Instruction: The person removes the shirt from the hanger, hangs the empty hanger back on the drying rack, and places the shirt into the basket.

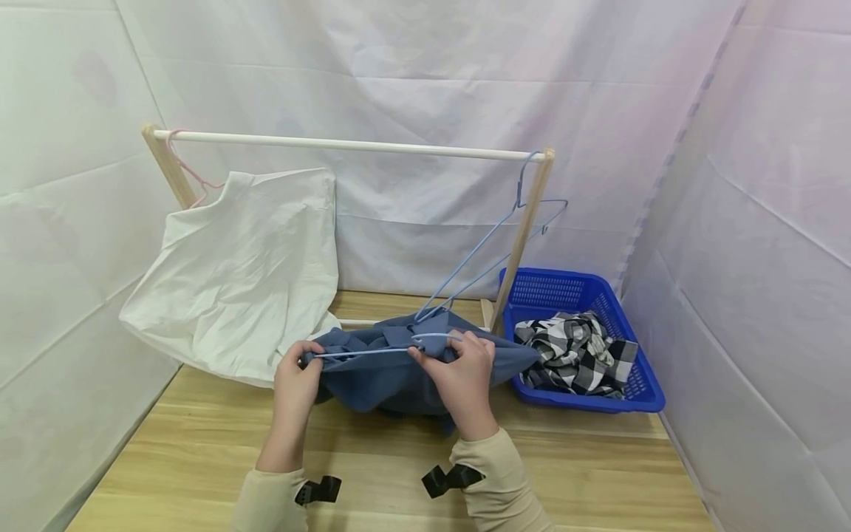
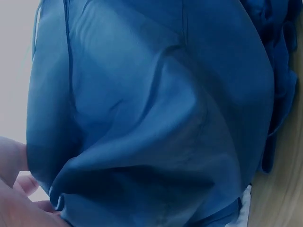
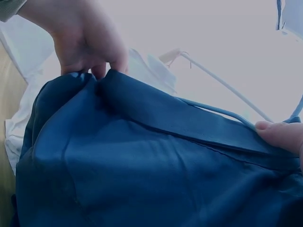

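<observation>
While both hands work at the middle of the counter (image 1: 199, 451), the head view shows your left hand (image 1: 297, 378) pinching one end of a pale blue hanger (image 1: 372, 350) together with the blue garment (image 1: 399, 369), and your right hand (image 1: 462, 369) pinching hanger and cloth near its other shoulder. Keep the wire level and ease the fabric over each end evenly. A white shirt (image 1: 246, 273) hangs on the wooden rack (image 1: 346, 145) close to the left; an empty blue hanger (image 1: 492, 244) dangles at the right post and may snag. A blue basket (image 1: 638, 369) with checked cloth (image 1: 575, 351) sits at the right edge.

From the left wrist, blue fabric fills the frame; fingers (image 2: 14, 189) curl at its lower corner.

From the right wrist, left fingers (image 3: 90, 52) pinch the fold and a right fingertip (image 3: 279, 135) presses the wire.
</observation>
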